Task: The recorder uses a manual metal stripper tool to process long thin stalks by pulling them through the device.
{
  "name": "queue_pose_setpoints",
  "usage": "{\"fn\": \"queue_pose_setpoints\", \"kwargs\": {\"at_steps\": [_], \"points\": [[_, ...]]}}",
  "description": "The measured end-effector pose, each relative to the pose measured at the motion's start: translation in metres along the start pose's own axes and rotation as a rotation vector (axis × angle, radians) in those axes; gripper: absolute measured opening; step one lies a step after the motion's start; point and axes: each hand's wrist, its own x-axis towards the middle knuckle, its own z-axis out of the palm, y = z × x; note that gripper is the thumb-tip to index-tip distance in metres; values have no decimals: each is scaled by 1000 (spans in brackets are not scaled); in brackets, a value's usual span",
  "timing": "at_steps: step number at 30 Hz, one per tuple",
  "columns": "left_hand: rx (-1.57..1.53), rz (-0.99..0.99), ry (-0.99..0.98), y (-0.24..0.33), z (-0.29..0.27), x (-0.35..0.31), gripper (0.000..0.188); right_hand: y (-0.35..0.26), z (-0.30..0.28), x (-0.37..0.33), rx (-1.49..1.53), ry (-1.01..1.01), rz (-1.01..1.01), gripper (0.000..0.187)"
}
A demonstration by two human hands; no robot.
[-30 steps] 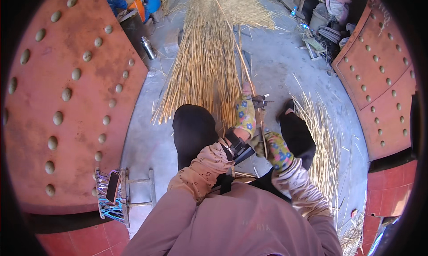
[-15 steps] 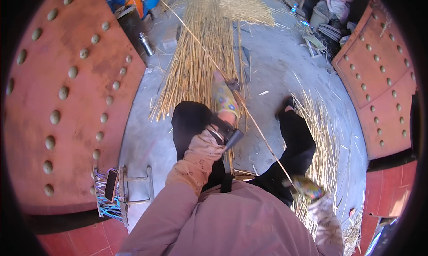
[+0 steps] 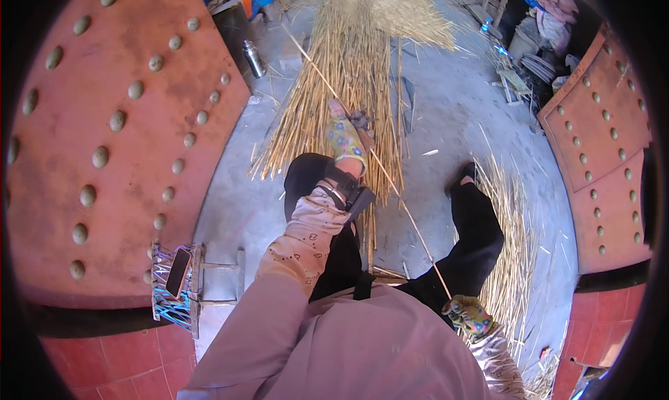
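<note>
A reddish door panel [image 3: 139, 142] set with rows of round studs stands well to the left of the fanned pile of stalks [image 3: 369, 65]. Nearer the person than that pile, and off to its left, is a low stool [image 3: 173, 318] with a seat woven in blue and purple strands; a dark phone [image 3: 178, 273] lies on the seat. A steel flask [image 3: 254, 58] stands upright on the floor just left of the pile.

The left hand [image 3: 346, 135], in a flowered glove, is over the near part of the pile, curled in a narrow grip on a small dark tool [image 3: 360, 120]. Whether its fingers also press the stalk cannot be made out. The long stalk [image 3: 408, 212] runs slantwise past this tool, its far end over the pile's left side and its near end off to the pile's right, toward the person. There the gloved right hand [image 3: 470, 316] has its fingers closed around that near end.

A paler spread of straw [image 3: 512, 240] lies on the floor to the right of the pile. Farthest right of the pile stands a second studded panel [image 3: 617, 222].
</note>
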Motion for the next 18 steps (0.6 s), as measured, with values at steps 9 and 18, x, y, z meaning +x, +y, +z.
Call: {"fn": "queue_pose_setpoints", "kwargs": {"at_steps": [9, 18], "points": [[620, 282, 41, -66, 50, -94, 38, -136, 85, 98, 288, 200, -227, 24], [-170, 251, 33, 65, 58, -38, 43, 12, 3, -12, 497, 116, -384, 23]]}}
